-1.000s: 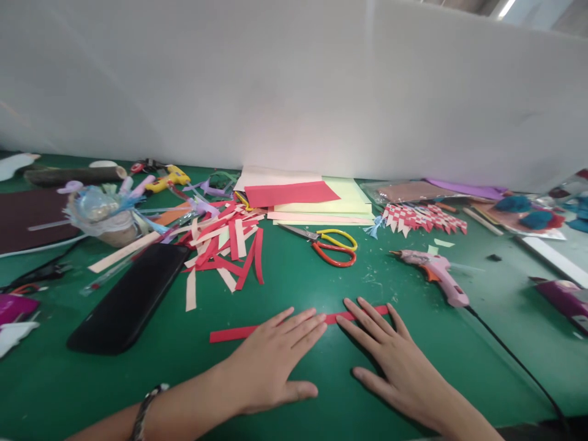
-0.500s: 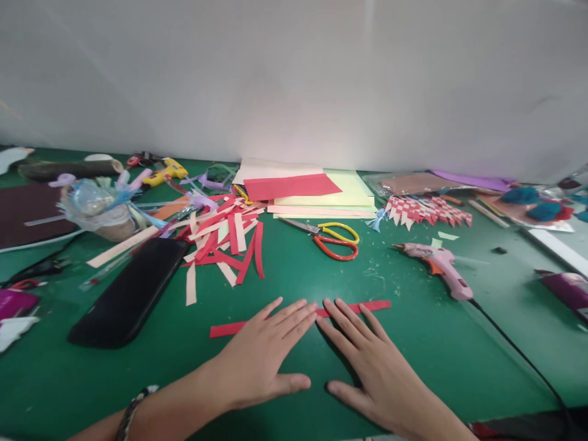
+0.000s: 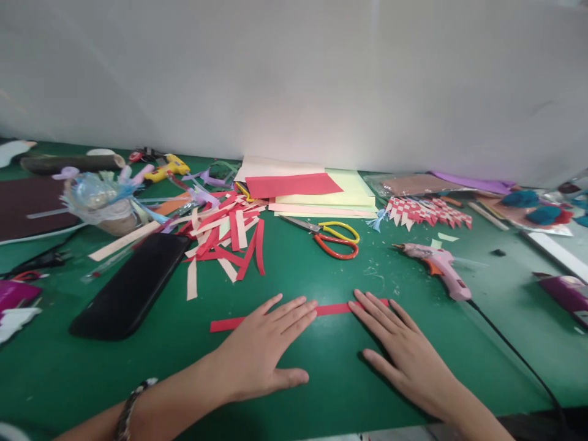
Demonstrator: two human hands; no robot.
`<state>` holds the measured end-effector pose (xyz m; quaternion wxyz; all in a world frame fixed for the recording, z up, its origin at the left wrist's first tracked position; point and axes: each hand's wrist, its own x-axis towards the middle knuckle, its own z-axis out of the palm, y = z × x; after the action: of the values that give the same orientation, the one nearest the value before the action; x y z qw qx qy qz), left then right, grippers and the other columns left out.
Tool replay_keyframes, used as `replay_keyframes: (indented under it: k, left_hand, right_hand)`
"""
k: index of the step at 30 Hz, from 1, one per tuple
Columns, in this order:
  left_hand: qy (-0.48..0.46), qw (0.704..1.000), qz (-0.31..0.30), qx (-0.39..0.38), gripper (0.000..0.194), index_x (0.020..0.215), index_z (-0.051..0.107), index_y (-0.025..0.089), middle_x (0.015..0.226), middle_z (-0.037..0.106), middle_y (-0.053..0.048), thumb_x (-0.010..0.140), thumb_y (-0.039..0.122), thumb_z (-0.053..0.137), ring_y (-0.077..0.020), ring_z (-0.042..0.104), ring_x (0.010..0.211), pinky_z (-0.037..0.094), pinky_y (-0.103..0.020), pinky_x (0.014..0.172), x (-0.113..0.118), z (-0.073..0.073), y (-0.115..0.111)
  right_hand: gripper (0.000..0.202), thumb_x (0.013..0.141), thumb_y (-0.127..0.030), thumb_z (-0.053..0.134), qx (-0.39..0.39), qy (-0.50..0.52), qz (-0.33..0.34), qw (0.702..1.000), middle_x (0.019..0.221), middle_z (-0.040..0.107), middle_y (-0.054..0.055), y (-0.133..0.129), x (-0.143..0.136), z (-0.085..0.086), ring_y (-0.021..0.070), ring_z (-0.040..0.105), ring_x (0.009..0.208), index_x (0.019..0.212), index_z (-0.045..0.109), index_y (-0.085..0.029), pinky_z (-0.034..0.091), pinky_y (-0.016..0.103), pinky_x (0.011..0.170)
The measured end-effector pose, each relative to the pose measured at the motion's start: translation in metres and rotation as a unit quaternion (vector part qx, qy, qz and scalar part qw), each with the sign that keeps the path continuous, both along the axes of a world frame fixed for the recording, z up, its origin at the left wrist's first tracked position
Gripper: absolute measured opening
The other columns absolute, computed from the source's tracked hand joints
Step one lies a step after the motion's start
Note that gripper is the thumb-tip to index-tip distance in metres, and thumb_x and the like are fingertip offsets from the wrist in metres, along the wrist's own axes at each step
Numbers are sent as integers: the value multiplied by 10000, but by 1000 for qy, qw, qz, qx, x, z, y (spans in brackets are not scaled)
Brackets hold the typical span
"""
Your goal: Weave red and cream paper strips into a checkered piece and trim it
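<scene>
A long red paper strip [image 3: 334, 309] lies flat across the green table, tilted slightly up to the right. My left hand [image 3: 271, 346] rests palm down over its left part, fingers spread, with the strip's left end showing beyond. Over the right part lies my right hand [image 3: 395, 334], also flat with fingers apart, covering much of that end. Bare strip shows between the two hands. Beyond them sit scissors [image 3: 316, 233] with one yellow and one red handle, blades pointing left, and a loose pile of red and cream strips [image 3: 229, 229].
A black phone-like slab [image 3: 131, 288] lies left, near a wrapped bundle [image 3: 103, 199] and yellow glue gun [image 3: 169, 168]. Stacked paper [image 3: 353, 190] is at the back. Right are a woven red-and-white piece [image 3: 427, 211] and a corded pink glue gun [image 3: 438, 266].
My right hand has slid right along the red strip, away from my left hand, uncovering the strip's middle. My left hand has stayed nearly in place.
</scene>
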<state>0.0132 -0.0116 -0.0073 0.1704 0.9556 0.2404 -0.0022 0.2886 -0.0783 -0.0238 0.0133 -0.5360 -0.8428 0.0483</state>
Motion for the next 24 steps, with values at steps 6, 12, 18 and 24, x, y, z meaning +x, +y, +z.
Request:
replay_keyframes:
  k: [6, 12, 18, 24]
  left_hand:
    - [7, 1000, 1, 9, 690, 1424, 91, 232, 1471, 178, -9, 870, 594, 287, -191, 207, 1342, 116, -367, 1096, -7, 3, -1]
    - [31, 999, 39, 21, 677, 1424, 23, 272, 1465, 213, 6, 884, 543, 328, -188, 252, 1327, 171, -344, 1079, -49, 1, -10]
    - [2, 988, 127, 92, 729, 1427, 43, 279, 1423, 333, 9, 851, 550, 400, -173, 340, 1286, 197, -291, 1071, -84, -7, -31]
    - [18, 977, 152, 147, 708, 1427, 62, 284, 1356, 439, -3, 858, 453, 448, -183, 430, 1227, 241, -318, 1059, -107, 1, -42]
  right_hand:
    - [650, 888, -432, 363, -2, -23, -7, 1000, 1468, 200, -5, -4, 18, -1, 223, 214, 1336, 1430, 29, -298, 243, 493, 1046]
    - [647, 883, -419, 376, 7, -16, -10, 1000, 1462, 226, 9, -4, 16, -2, 228, 233, 1329, 1431, 55, -294, 239, 485, 1052]
    - [652, 877, -418, 386, 14, -17, -8, 1000, 1460, 233, 12, -4, 17, -4, 235, 249, 1322, 1430, 60, -306, 239, 489, 1052]
    - [640, 891, -410, 361, 7, -12, -20, 1000, 1454, 247, 17, -5, 14, -1, 244, 268, 1314, 1426, 24, -318, 184, 534, 1054]
